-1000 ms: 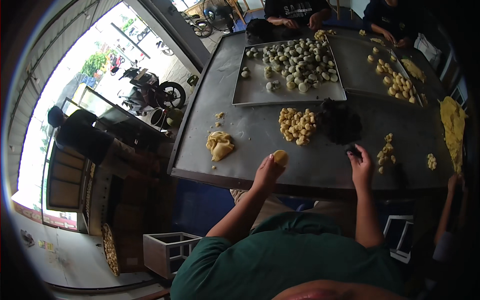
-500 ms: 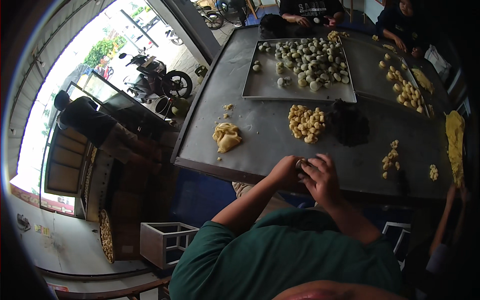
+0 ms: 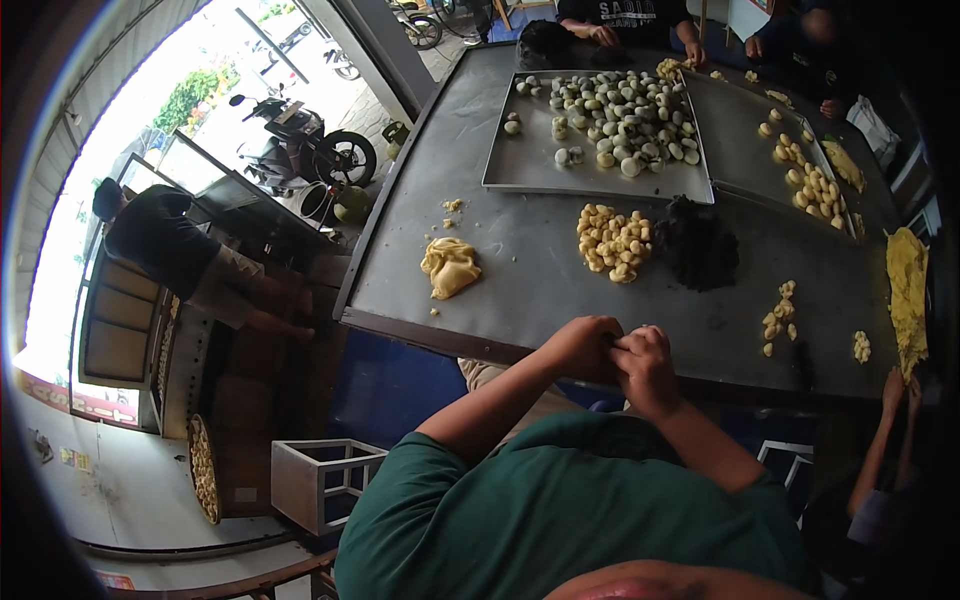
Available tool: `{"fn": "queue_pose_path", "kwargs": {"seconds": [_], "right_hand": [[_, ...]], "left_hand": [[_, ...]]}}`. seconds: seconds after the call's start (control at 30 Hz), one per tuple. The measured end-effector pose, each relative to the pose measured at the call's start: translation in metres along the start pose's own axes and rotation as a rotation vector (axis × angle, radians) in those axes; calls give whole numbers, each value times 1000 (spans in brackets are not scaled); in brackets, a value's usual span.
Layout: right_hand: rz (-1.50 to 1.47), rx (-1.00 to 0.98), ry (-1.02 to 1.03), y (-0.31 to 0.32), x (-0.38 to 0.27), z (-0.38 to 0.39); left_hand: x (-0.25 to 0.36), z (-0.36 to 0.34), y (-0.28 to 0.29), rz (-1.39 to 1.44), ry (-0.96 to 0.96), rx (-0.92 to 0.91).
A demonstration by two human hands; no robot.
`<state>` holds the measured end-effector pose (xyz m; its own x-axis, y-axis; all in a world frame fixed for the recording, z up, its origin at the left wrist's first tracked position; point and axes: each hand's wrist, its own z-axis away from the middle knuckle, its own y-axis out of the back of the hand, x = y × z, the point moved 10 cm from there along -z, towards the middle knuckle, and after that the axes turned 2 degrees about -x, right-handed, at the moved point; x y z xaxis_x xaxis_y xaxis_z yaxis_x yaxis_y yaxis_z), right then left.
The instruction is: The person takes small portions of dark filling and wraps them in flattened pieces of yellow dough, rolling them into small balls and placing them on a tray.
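Just over the near edge of the metal table, my left hand (image 3: 585, 345) and my right hand (image 3: 645, 368) are closed and pressed together at the fingertips. Whatever sits between the fingers is hidden. Beyond them on the tabletop lies a heap of small pale-yellow dough balls (image 3: 612, 245). Right beside that heap is a crumbly dark mass (image 3: 697, 245). Farther left rests a smooth lump of yellow dough (image 3: 450, 267), with small dough bits around it.
A metal tray (image 3: 590, 188) of round greyish-white and yellowish balls stands at the back; a second tray (image 3: 740, 175) holds yellow pieces. At right, another person's hands (image 3: 902, 390) touch a long yellow dough slab (image 3: 907, 300). Two people sit across; one stands by a cabinet at left.
My right fingers, spread beside my left hand earlier, have curled in and closed against it. Across the table, the seated person's hands have moved apart.
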<state>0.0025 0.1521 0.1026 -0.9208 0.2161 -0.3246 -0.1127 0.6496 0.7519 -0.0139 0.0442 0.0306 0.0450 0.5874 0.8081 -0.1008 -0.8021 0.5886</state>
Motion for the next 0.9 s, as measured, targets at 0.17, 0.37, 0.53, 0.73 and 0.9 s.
{"fn": "queue_pose_path", "kwargs": {"seconds": [0.17, 0.37, 0.53, 0.73, 0.9], "right_hand": [[-1092, 4, -926, -53, 79, 34], [-84, -199, -52, -36, 9, 12], [-963, -8, -780, -60, 84, 29], [-220, -188, -161, -29, 30, 6], [-576, -133, -413, -36, 61, 6]], "left_hand": [[-9, 7, 8, 208, 151, 81], [-17, 12, -13, -197, 103, -136], [-14, 13, 10, 53, 140, 141], [-10, 11, 1, -109, 148, -28], [-8, 11, 7, 147, 52, 175]]}}
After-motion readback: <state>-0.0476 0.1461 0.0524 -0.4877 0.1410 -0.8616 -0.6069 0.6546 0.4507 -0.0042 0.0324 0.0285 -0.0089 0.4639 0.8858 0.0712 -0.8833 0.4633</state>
